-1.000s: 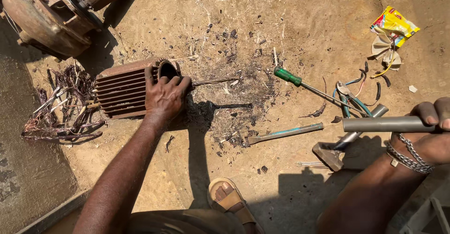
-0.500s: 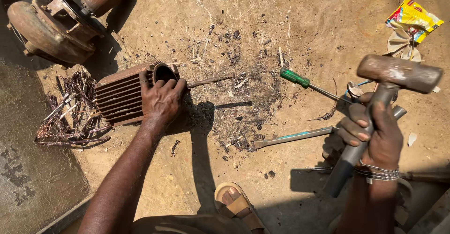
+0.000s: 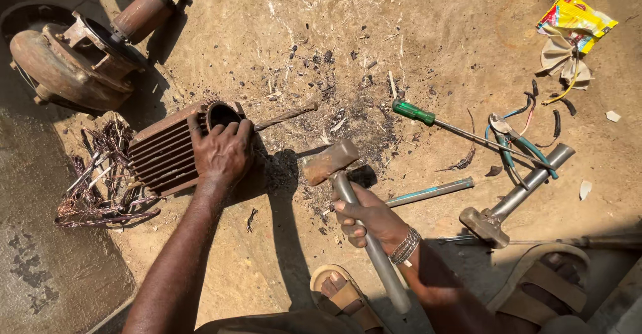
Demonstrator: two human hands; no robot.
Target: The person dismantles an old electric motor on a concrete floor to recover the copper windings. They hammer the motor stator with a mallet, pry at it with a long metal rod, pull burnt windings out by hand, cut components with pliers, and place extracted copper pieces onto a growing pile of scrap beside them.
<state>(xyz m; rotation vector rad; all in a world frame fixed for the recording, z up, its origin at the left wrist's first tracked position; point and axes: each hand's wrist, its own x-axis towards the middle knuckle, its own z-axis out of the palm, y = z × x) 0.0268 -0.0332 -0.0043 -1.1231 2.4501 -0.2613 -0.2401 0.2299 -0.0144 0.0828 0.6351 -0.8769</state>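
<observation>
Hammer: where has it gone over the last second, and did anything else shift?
The right hand swung the hammer from the far right up and then down toward the metal rod. The left hand stayed gripping the finned motor housing; the screwdriver and pliers lay unmoved.

Harsh sunlight, hard dark shadows, sharp focus

You work on a bare dirt floor (image 3: 221, 254). Lying on it: 1 finned motor housing (image 3: 164, 155), tangled copper wire (image 3: 100, 180), 1 green-handled screwdriver (image 3: 435, 121), pliers (image 3: 518, 143), 1 spare hammer (image 3: 518, 197).
</observation>
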